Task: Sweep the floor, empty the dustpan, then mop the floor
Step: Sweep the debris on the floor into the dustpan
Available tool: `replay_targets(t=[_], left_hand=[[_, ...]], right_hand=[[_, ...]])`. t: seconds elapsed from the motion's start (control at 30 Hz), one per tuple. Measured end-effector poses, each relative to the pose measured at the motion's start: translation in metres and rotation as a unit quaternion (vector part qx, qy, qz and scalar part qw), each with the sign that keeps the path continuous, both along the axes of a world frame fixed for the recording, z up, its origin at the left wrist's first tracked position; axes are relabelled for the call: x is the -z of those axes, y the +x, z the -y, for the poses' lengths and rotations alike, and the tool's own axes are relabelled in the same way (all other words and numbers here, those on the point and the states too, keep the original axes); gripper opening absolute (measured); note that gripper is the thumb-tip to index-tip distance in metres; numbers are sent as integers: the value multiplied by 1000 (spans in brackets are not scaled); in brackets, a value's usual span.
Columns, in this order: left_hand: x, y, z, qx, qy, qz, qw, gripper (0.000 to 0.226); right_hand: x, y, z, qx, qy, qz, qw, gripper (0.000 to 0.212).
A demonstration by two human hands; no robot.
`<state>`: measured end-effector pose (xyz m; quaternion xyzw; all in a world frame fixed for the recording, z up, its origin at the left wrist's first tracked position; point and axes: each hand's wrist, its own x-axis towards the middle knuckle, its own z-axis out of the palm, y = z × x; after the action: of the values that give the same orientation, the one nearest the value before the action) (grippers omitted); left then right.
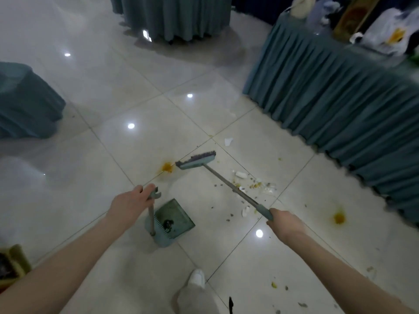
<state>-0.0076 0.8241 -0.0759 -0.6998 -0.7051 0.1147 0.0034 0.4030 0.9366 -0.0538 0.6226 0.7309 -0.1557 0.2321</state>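
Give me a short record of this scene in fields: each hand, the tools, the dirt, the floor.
left hand: grips the dustpan handle
right hand: grips the broom handle end
dustpan: on the floor, some dark debris inside
broom: head beside an orange stain, far from the dustpan
litter: scraps and crumbs lie under the broom handle, not yet swept in
second stain: orange, near the table skirt
floor: glossy pale tiles

We have one head-worn wide view, looking forward and steeply down past both outstretched forearms onto the tiled floor (158, 109), draped tables ringing the frame's edges.
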Motion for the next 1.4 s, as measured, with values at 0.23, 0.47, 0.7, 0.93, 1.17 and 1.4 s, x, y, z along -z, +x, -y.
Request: replay_targets(t=[0.23,0.47,0.7,0.93,1.17,1.4], left_hand=[[2,14,-114,96,-105,-64,988,75],[25,4,-203,119,7,21,993,76],[58,-15,-269,51,-46,98,993,77],[56,-22,-308,99,-39,64,992,87],[96,-22,-309,85,29,81,993,41],[85,-28,-336,53,35,76,995,43]], right_hand=[[11,-10,-71,70,13,-70,995,23],[20,-39,-153,117,16,-86,989,18],[41,-77,-262,152,10,-109,982,17],[104,-116,-384,174,-1,-144,974,9],[198,-140,-470,173,-86,-196,961,25],[239,-104,-430,94,-145,-175,969,40]])
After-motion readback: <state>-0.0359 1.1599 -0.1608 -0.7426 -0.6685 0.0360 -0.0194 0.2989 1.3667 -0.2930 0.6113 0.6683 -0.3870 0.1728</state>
